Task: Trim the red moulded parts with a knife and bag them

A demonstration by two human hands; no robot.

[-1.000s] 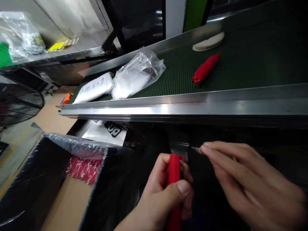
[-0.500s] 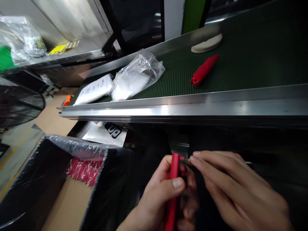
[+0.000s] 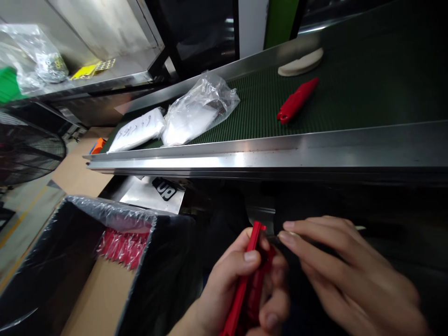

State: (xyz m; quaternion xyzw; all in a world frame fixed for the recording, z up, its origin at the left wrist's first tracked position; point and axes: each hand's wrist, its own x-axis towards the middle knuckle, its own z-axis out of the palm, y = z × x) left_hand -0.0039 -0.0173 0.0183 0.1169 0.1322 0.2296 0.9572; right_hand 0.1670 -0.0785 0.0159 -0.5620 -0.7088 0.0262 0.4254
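My left hand [image 3: 219,291] is wrapped round a long red plastic part [image 3: 241,296], held at a slant with its thumb on the near edge. The part's hollow side is turned toward the right, and its lower end runs out of the picture. Close to its upper end, my right hand [image 3: 350,275] pinches a thin metal tool [image 3: 273,240] between thumb and fingertips. The tool is small and blurred; it looks like a narrow blade, and I cannot tell whether its tip touches the part.
Beyond a metal rail [image 3: 245,156] runs a green ribbed conveyor belt [image 3: 252,100]. On it lie a red plastic piece [image 3: 297,101], a pale curved piece [image 3: 301,64] and two plastic-wrapped packs [image 3: 199,112]. At lower left, a lined box [image 3: 168,261] contains bagged red parts [image 3: 123,247].
My left hand has tilted the red part, so its lower end has swung left and its hollow side shows. The right hand has shifted slightly right with the metal tool.
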